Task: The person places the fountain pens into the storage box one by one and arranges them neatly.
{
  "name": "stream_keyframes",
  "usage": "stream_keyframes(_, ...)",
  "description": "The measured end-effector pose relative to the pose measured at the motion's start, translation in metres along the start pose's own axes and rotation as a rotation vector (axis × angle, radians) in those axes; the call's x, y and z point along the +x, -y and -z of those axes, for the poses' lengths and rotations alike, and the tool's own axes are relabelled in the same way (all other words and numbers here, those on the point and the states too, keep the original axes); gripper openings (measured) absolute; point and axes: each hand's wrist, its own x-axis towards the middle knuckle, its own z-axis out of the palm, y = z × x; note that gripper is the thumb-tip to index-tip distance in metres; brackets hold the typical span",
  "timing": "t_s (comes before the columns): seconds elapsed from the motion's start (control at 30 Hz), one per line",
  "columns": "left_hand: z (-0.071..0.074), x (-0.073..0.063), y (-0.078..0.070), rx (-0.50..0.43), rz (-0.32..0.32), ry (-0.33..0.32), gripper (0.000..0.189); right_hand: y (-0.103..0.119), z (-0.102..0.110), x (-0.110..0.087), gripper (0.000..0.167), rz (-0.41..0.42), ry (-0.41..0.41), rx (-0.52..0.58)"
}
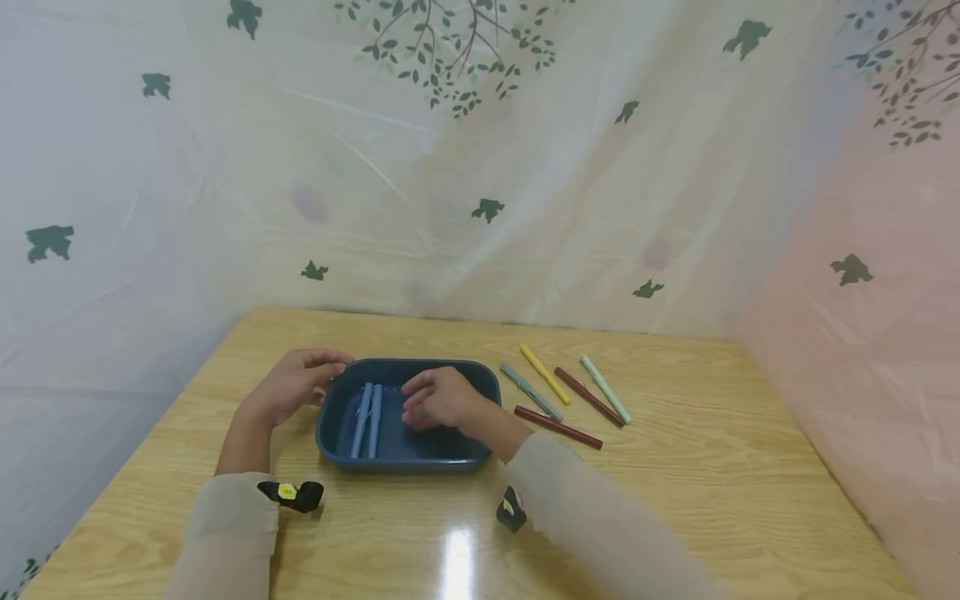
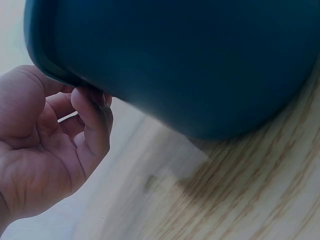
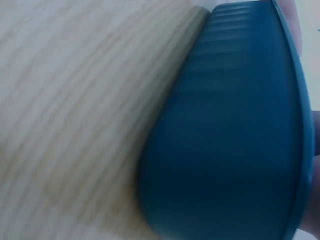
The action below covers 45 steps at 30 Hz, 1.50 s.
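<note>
A dark blue tray (image 1: 442, 465) with rounded corners stands on the table. Two light blue pens (image 1: 367, 421) lie side by side in its left half. At the tray's left end, my left hand (image 1: 291, 385) holds the rim; the left wrist view shows that hand's (image 2: 55, 125) thumb and bent fingers at the edge. Over the tray's inside, to the right of the two pens, hovers my right hand (image 1: 444, 400), fingers loosely bent, with nothing visible in them. In the right wrist view, the tray's wall (image 3: 225, 135) hides most of that hand.
Right of the tray lie several loose pens: a grey-blue pen (image 1: 531, 392), a yellow pen (image 1: 545, 373), a dark red pen (image 1: 558, 427), another dark red pen (image 1: 589, 397) and a pale green pen (image 1: 606, 389). A patterned curtain (image 1: 420, 233) hangs behind the wooden table (image 1: 712, 467).
</note>
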Motion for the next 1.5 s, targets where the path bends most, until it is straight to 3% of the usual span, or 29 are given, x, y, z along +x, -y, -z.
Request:
stream_keyframes(0.6, 0.000, -0.001, 0.002, 0.014, -0.013, -0.006, 0.036, 0.015, 0.038, -0.022, 0.038, 0.081, 0.038, -0.116)
stream_keyframes(1.1, 0.001, 0.000, 0.003, 0.014, -0.012, -0.003, 0.036, 0.024, 0.089, -0.046, 0.039, 0.059, -0.046, -0.166)
stream_keyframes(1.5, 0.000, -0.004, 0.002, 0.023, -0.018, -0.003, 0.037, 0.014, 0.137, -0.068, 0.037, 0.069, -0.116, -0.195)
